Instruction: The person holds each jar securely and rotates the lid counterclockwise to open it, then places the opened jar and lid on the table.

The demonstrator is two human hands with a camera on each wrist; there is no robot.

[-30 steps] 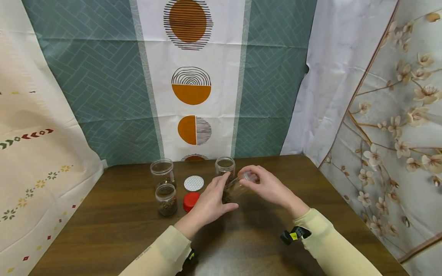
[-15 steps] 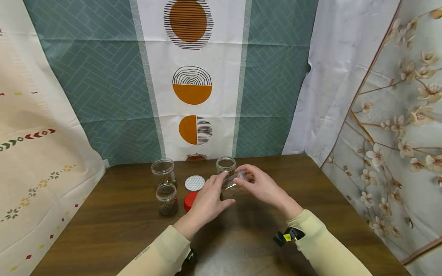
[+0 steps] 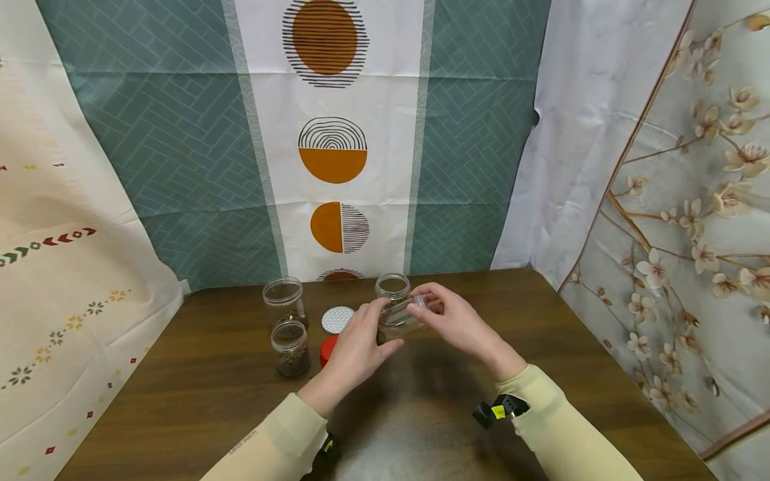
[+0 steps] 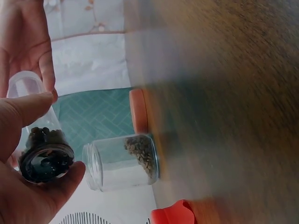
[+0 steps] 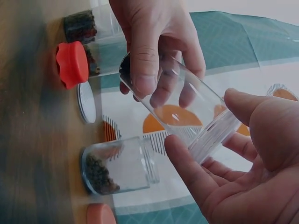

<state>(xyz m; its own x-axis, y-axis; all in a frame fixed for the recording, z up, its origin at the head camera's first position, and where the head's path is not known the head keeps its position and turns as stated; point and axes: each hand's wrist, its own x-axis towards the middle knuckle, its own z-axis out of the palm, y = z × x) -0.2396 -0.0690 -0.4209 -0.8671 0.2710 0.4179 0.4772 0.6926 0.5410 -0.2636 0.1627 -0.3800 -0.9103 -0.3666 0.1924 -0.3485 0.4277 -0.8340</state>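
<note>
Both hands hold one clear jar point(image 3: 398, 312) tilted on its side just above the brown table point(image 3: 421, 414). My left hand point(image 3: 359, 341) grips its base, where dark beans point(image 4: 44, 156) have gathered. My right hand point(image 3: 450, 319) curls round its open mouth point(image 5: 212, 135). In the right wrist view the left hand's fingers point(image 5: 145, 56) wrap the jar's glass point(image 5: 187, 109) and the right hand's thumb point(image 5: 261, 121) and fingers pinch the rim. Just behind the hands stands an open jar point(image 3: 393, 288) with some beans in it.
Two more open jars stand at the left, one at the back point(image 3: 283, 298) and one in front point(image 3: 290, 347) with beans. A white lid point(image 3: 337, 318) and a red lid point(image 3: 327, 349) lie between them and my hands. Hanging cloths close off the back and sides.
The held jar has risen a little and lies more level. Both hands moved slightly away from me and closer together, toward the far jar.
</note>
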